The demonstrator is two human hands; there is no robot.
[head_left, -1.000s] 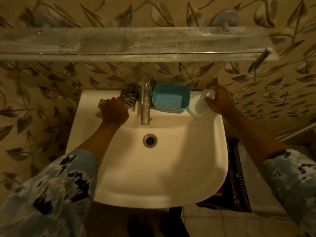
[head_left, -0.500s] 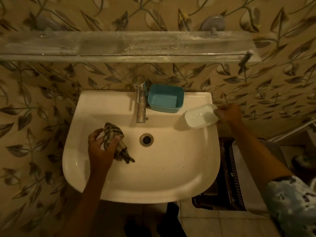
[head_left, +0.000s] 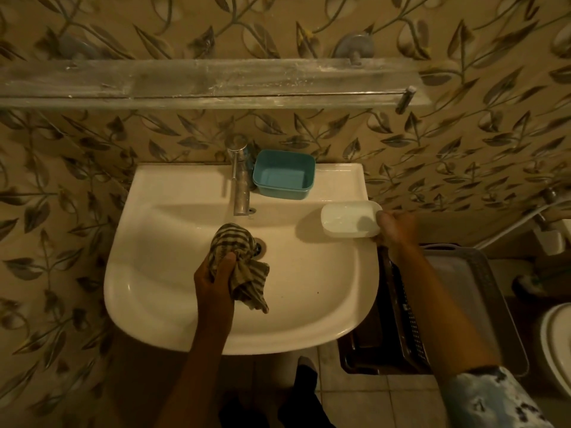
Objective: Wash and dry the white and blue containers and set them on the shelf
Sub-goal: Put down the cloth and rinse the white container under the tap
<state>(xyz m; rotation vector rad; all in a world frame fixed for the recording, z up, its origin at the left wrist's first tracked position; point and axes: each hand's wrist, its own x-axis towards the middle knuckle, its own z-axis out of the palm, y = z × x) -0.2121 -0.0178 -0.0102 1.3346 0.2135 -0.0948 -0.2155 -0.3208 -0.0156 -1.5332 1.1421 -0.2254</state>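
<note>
My right hand grips the white container by its right end and holds it above the right rim of the white sink. A striped cloth is bunched in my left hand over the basin, just in front of the drain. The blue container stands empty on the sink's back ledge, right of the metal tap. Above, a long glass shelf runs along the leaf-patterned wall and carries nothing.
A dark perforated basket and a grey bin stand on the floor right of the sink. A toilet's edge shows at far right. The floor below is tiled.
My left hand took the cloth from the back ledge and brought it over the drain. My right hand lifted the white container off the ledge and drew it to the sink's right rim.
</note>
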